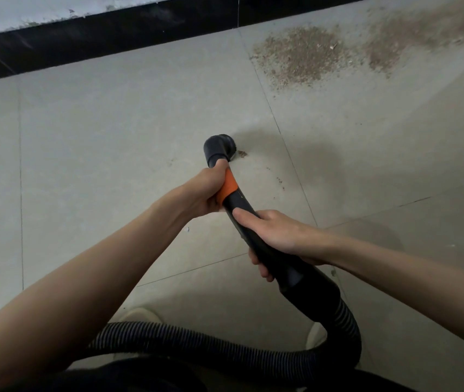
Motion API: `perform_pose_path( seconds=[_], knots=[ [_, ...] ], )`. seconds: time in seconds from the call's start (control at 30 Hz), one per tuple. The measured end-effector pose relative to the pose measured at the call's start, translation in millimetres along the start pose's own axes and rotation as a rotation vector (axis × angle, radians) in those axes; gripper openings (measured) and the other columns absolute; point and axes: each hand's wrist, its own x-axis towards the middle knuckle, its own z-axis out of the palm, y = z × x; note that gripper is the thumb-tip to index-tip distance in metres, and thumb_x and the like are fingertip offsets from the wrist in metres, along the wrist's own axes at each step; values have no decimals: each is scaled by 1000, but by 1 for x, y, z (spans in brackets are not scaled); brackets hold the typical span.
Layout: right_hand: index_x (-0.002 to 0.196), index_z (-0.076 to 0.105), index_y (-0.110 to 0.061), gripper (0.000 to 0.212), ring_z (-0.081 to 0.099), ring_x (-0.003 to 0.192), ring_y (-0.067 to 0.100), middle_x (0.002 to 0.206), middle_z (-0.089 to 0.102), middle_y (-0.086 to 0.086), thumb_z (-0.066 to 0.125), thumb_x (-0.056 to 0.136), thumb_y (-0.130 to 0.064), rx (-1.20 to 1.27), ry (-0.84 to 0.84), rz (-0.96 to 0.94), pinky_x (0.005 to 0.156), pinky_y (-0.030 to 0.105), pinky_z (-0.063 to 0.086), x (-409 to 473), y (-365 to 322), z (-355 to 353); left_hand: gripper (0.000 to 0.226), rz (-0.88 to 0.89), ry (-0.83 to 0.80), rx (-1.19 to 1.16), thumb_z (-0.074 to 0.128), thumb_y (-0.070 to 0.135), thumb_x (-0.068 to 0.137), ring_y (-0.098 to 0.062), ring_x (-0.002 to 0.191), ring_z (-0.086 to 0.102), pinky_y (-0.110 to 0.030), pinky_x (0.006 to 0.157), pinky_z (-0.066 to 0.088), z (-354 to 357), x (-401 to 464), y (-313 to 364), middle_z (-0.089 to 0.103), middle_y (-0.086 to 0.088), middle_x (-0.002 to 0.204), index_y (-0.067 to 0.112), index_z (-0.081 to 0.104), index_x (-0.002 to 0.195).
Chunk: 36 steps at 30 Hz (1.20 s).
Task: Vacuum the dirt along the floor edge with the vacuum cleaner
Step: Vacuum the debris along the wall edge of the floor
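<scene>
A black vacuum wand (pixel 256 239) with an orange band (pixel 227 188) points away from me at the tiled floor. Its round black nozzle (pixel 219 148) sits on the floor beside a small brown clump of dirt (pixel 242 154). My left hand (pixel 205 193) grips the wand at the orange band, just behind the nozzle. My right hand (pixel 274 236) grips the wand lower down. A large patch of brown dirt (pixel 301 56) lies on the floor at the upper right, with a second patch (pixel 403 38) further right near the wall.
A black skirting strip (pixel 106 38) runs along the floor edge at the top, under a pale wall. The ribbed black hose (pixel 197 343) loops across the bottom of the view. Two pale shoe tips (pixel 140 314) show beneath it. A few crumbs (pixel 280 181) lie right of the nozzle.
</scene>
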Motion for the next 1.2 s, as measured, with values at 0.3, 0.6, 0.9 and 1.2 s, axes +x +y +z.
perform_pose_path(
  seconds=[0.3,0.6,0.9,1.2],
  knots=[
    [96,45,-8,50,57,41,21,49,58,2,42,96,-58,51,88,0,42,28,48,-15,2,5,27,-1,-47,65,38,33,98,-16,48,56,-22,42,49,10,-2,3,49,-6,73,11,44,84],
    [97,46,-10,48,57,41,19,50,59,3,43,96,-58,74,171,-28,41,28,48,-27,12,-6,29,52,-108,40,40,38,99,-17,58,55,-23,47,49,32,-6,6,49,-5,77,11,44,87],
    [93,47,-13,47,55,39,17,46,57,-3,45,94,-60,-194,-9,-98,40,26,47,8,-7,10,42,108,269,-213,43,42,96,-23,74,57,-34,61,50,-28,-9,-28,51,-6,85,2,48,107],
    [91,46,-11,47,53,37,15,55,56,5,43,96,-58,-359,-80,-56,38,23,45,25,-26,27,40,62,381,-313,43,40,96,-22,70,57,-35,63,51,-58,-5,-49,50,-6,81,3,45,111]
  ],
)
